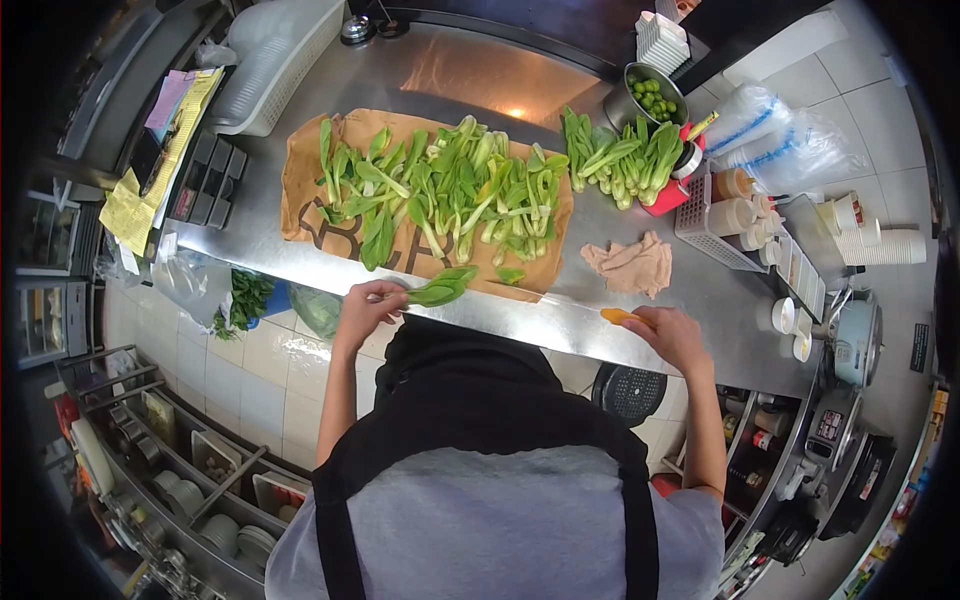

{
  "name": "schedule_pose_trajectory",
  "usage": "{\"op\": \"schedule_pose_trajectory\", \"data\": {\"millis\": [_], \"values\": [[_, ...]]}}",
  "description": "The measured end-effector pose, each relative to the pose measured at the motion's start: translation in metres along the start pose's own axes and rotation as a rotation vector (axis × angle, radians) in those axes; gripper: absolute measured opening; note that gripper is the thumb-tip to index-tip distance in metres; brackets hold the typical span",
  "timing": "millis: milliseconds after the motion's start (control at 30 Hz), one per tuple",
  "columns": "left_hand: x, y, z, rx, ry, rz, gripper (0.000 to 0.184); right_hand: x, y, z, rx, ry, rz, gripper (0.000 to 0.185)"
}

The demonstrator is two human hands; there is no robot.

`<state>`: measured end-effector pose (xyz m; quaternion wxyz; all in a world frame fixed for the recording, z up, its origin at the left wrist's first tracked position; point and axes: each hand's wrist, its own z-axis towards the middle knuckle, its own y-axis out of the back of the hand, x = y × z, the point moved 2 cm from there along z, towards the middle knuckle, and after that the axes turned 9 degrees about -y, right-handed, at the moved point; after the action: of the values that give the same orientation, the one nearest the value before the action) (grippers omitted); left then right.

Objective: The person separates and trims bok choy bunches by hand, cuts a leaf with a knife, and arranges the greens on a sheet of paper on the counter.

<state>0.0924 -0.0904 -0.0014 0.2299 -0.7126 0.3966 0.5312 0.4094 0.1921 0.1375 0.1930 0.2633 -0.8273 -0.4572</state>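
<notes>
Between the fingers of my left hand [370, 308], a small bok choy [442, 288] is pinched at its base end, leaves pointing right, over the counter's front edge. My right hand [668, 337] is closed round the orange handle of a knife [616, 316]; its thin blade points left and is hard to make out against the steel. Just beyond both hands, many loose bok choy pieces [400, 190] cover a flattened brown paper sheet [302, 200]. One small leaf [510, 275] lies at the sheet's front edge. More bok choy [625, 165] is heaped to the right.
A crumpled cloth [630, 265] lies on the steel counter [260, 245]. To the right are a basket of bottles [715, 230] and a pot of limes [645, 95]. A white basket of plastic containers [280, 60] stands at back left. Shelves of dishes [220, 500] are behind.
</notes>
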Motion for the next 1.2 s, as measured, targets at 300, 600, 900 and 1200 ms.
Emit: {"op": "schedule_pose_trajectory", "data": {"millis": [300, 600, 900, 1200], "values": [[-0.051, 0.029, 0.003, 0.087, -0.215, -0.125, 0.021, -0.027, -0.029, 0.024, -0.176, 0.206, 0.181, 0.035], [-0.101, 0.006, 0.032, 0.188, -0.407, -0.075, 0.021, -0.006, -0.090, 0.064, -0.543, 0.294, 0.187, 0.039], [-0.114, -0.025, 0.045, 0.298, -0.445, 0.036, 0.021, 0.063, -0.042, 0.059, -0.504, 0.545, 0.754, 0.040], [-0.106, -0.004, 0.053, 0.320, -0.458, 0.111, 0.019, 0.121, -0.014, 0.114, 0.121, 0.769, 0.783, 0.022]]}}
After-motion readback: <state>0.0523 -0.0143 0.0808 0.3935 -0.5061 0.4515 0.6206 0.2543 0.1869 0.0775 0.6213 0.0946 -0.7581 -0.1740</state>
